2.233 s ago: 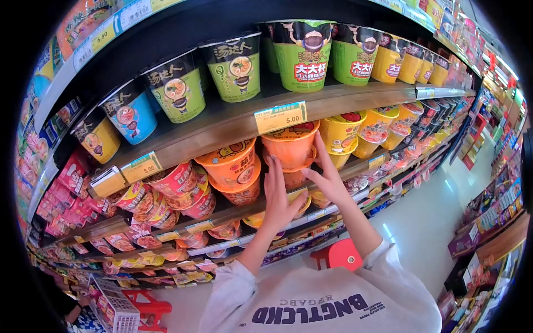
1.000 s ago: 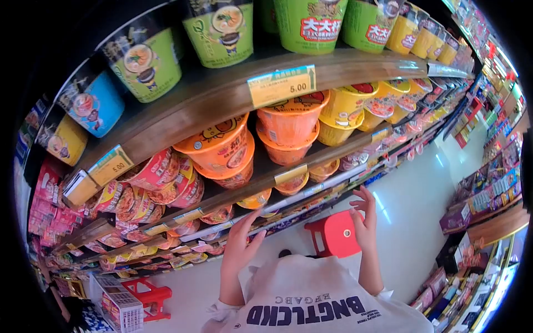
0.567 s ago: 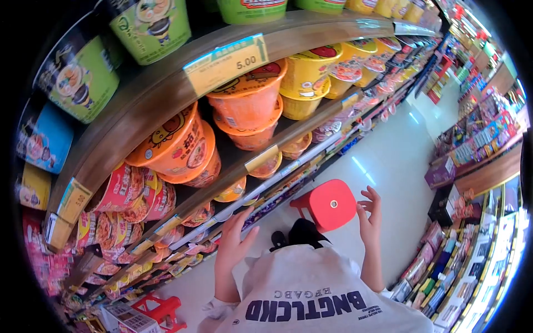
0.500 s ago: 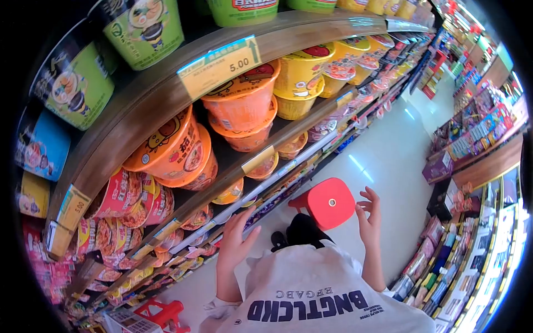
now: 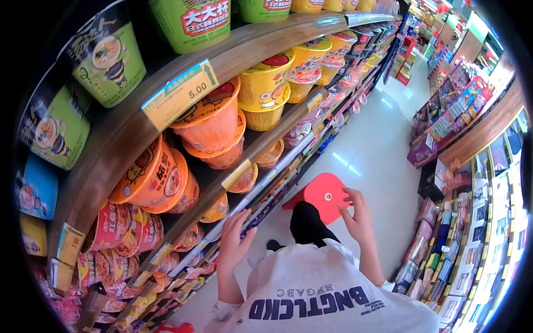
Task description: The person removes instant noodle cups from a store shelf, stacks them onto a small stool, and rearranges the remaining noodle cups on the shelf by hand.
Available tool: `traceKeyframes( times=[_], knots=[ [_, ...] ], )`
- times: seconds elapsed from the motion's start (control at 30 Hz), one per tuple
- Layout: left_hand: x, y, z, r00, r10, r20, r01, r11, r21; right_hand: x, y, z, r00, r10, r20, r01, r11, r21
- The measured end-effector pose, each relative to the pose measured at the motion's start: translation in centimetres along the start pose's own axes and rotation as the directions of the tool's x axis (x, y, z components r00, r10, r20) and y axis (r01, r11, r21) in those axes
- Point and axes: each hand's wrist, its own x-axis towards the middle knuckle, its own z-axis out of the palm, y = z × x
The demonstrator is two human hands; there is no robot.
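Both of my hands are raised in front of my white shirt [image 5: 311,283]. My left hand [image 5: 234,241] has its fingers apart and holds nothing; it is nearest to the lower shelf edge. On the other side, my right hand [image 5: 358,213] is also spread and empty, and in the view it overlaps the edge of a red stool [image 5: 322,194] with a round hole in its seat. Whether the fingers touch the stool cannot be told. My dark trouser leg [image 5: 305,222] shows beside the stool. Orange noodle tubs [image 5: 208,125] stand stacked on the shelf at the left.
A curved wooden shelf edge [image 5: 122,116] with price tags runs along the left, with green tubs [image 5: 191,22] above it. Shelves of packaged goods [image 5: 444,261] line the right. A pale floor aisle [image 5: 369,133] runs between them toward a red display [image 5: 405,61].
The view has shifted, so shelves, aisle and stool sit further left. My dark leg now reaches further up, beside the stool. My right hand has moved slightly left; both hands remain spread.
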Motion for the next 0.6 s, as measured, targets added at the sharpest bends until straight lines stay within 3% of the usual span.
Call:
traceKeyframes(
  times=[0.1, 0.23, 0.33, 0.5, 0.57, 0.6],
  knots=[
    [1.6, 0.6, 0.1, 0.998, 0.059, 0.002, -0.059, 0.996, 0.062, 1.0, 0.6, 0.1, 1.000, -0.024, 0.009, 0.024, 1.000, 0.003],
    [3.3, 0.9, 0.8, 0.999, 0.024, 0.024, -0.025, 0.999, 0.038, 3.2, 0.7, 0.3, 0.996, -0.008, 0.086, 0.010, 1.000, -0.028],
    [4.2, 1.5, 1.3, 0.996, -0.036, 0.087, 0.035, 0.999, 0.006, 5.6, 1.2, 1.1, 0.984, -0.059, 0.167, 0.044, 0.995, 0.094],
    [6.9, 3.8, 2.8, 0.996, -0.066, 0.057, 0.072, 0.990, -0.118, 11.2, 3.0, 2.0, 0.949, -0.189, 0.251, 0.147, 0.973, 0.175],
    [8.4, 5.0, 3.5, 0.998, 0.046, -0.034, -0.051, 0.982, -0.184, 13.9, 3.2, 1.8, 0.913, -0.295, 0.281, 0.249, 0.950, 0.188],
    [9.4, 5.7, 3.7, 0.992, 0.115, -0.058, -0.123, 0.977, -0.174, 15.1, 3.5, 1.6, 0.904, -0.292, 0.313, 0.226, 0.946, 0.231]
  ],
)
